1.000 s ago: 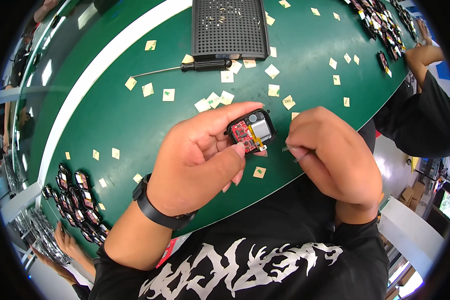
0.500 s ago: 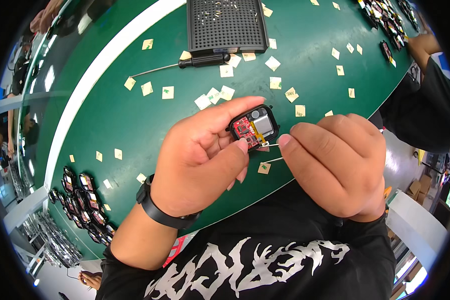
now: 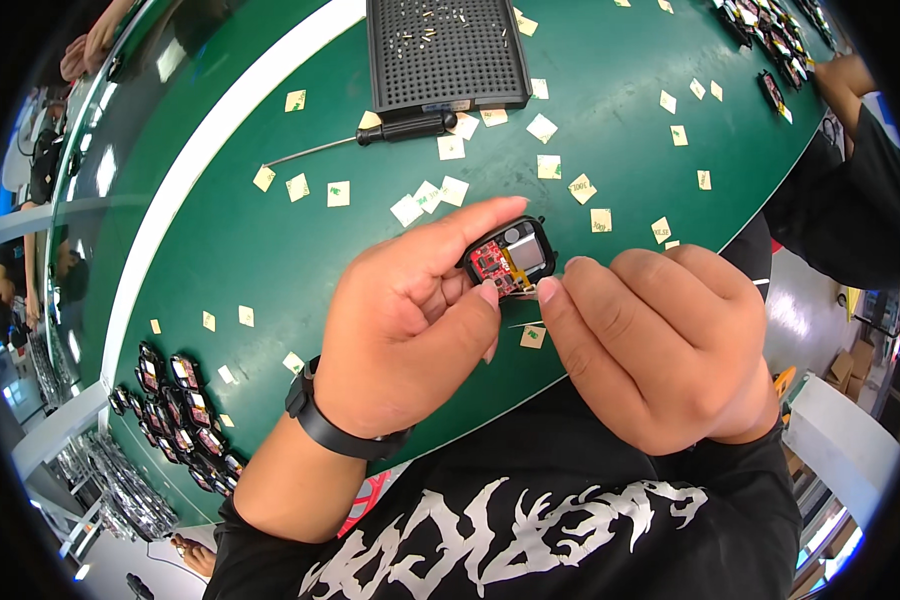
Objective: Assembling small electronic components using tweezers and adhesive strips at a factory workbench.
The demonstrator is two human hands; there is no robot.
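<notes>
The left hand (image 3: 410, 320) grips a small black device casing (image 3: 510, 255) between thumb and forefinger, holding it above the near edge of the green table (image 3: 270, 240). The casing is open toward the camera, exposing a red circuit board (image 3: 490, 262) and a pale square component beside it. The right hand (image 3: 660, 345) is curled closed, its thumb and forefinger pinched together at the casing's near right edge; whether a thin tool is held in the pinch cannot be determined. A black wristband (image 3: 335, 425) sits on the left wrist. Far from the hands, a black perforated tray (image 3: 445, 50) rests on the table, with a black-handled screwdriver (image 3: 370, 135) just near of it. Small pale square stickers (image 3: 440, 190) lie scattered over the surface. A cluster of similar casings (image 3: 180, 410) lies at the near left.
</notes>
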